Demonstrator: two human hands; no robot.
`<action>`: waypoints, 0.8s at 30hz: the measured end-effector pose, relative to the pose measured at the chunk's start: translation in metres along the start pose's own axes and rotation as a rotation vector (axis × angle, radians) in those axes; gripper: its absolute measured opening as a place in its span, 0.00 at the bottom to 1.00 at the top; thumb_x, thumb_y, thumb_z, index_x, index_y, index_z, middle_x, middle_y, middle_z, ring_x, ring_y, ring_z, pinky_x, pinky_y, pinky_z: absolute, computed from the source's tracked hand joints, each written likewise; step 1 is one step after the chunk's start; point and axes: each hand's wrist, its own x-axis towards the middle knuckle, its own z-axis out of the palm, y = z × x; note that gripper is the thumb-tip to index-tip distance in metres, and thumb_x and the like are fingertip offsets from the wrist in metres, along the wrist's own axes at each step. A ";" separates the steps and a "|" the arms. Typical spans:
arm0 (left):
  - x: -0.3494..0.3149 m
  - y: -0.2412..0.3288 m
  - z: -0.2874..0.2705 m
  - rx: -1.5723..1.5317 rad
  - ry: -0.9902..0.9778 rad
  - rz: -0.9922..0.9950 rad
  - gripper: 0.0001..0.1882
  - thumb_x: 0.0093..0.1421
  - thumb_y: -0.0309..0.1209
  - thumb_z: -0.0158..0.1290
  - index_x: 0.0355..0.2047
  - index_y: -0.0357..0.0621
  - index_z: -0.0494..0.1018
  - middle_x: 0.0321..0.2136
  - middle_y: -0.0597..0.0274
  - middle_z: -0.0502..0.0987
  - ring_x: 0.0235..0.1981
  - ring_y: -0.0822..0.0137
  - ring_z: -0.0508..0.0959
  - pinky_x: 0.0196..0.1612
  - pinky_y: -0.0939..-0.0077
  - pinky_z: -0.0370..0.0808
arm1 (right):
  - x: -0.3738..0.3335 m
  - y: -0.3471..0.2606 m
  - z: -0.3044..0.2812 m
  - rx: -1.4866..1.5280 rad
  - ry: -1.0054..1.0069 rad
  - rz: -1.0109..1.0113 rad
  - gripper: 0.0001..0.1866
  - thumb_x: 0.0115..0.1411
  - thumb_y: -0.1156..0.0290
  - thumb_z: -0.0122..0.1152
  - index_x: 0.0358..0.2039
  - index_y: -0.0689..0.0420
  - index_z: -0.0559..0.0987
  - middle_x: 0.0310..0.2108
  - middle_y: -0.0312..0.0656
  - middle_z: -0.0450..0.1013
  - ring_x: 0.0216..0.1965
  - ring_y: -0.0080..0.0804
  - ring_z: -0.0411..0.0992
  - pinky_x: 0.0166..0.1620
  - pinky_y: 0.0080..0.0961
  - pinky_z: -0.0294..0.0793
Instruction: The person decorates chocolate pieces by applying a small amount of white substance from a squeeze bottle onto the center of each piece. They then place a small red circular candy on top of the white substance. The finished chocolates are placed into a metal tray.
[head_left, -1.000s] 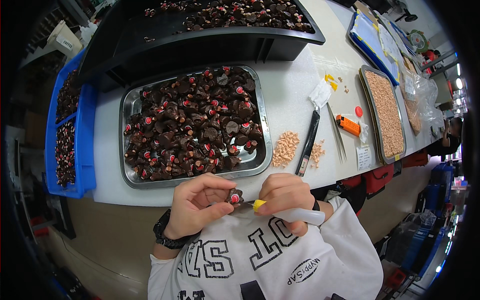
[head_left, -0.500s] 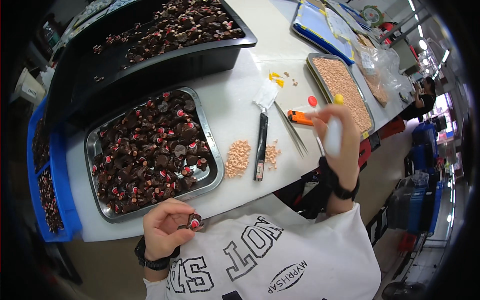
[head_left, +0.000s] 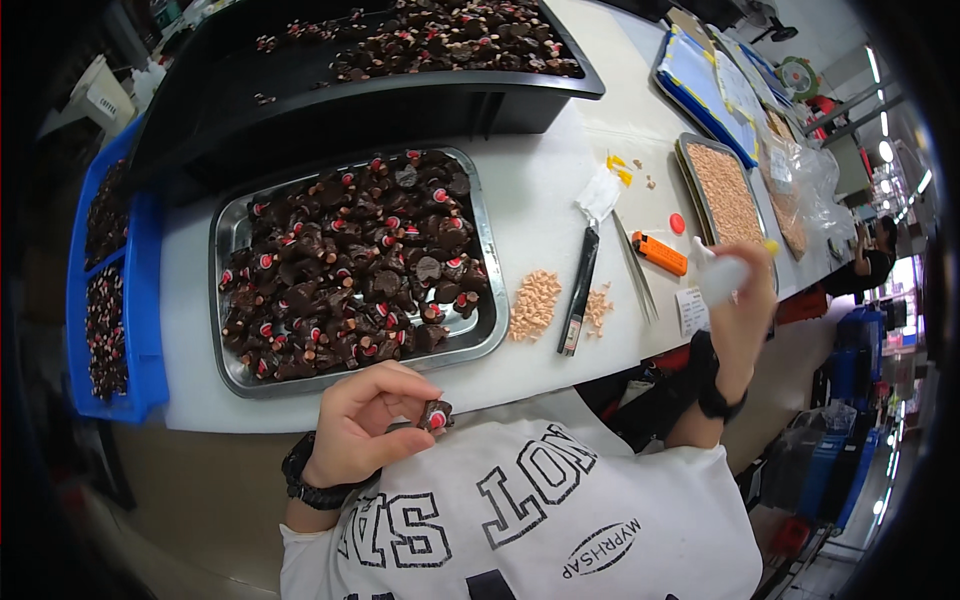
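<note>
My left hand (head_left: 358, 425) is closed, pinching a small dark-brown figure (head_left: 436, 416) with a red-and-white spot, just off the table's front edge. My right hand (head_left: 742, 325), raised over the right side of the table, is wrapped round a small whitish squeeze bottle (head_left: 722, 280), smeared by motion. Beyond my left hand, a steel tray (head_left: 497, 325) holds a heap of similar dark-brown figures. Beside the tray lies a small pile of peach-coloured pieces (head_left: 535, 305), with a black-handled knife (head_left: 580, 290) and a few more such pieces to its right.
Tweezers (head_left: 637, 265), an orange cutter (head_left: 660, 254) and a red cap (head_left: 677, 223) lie near my right hand. A tray of peach pieces (head_left: 725, 190) stands behind. A large black bin (head_left: 400, 115) borders the far side; a blue divided bin (head_left: 148, 330) stands left.
The view has shifted, so the table things sit further right. The bottle in my right hand has tipped from upright to slanted. My left hand still pinches the dark figure.
</note>
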 end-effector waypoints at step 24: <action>-0.001 0.000 -0.009 0.084 -0.081 0.089 0.17 0.44 0.15 0.59 0.37 0.29 0.71 0.37 0.49 0.71 0.36 0.68 0.73 0.36 0.78 0.72 | -0.044 -0.108 0.060 1.128 -0.636 -0.209 0.18 0.39 0.77 0.65 0.33 0.58 0.70 0.28 0.41 0.70 0.29 0.38 0.72 0.31 0.26 0.70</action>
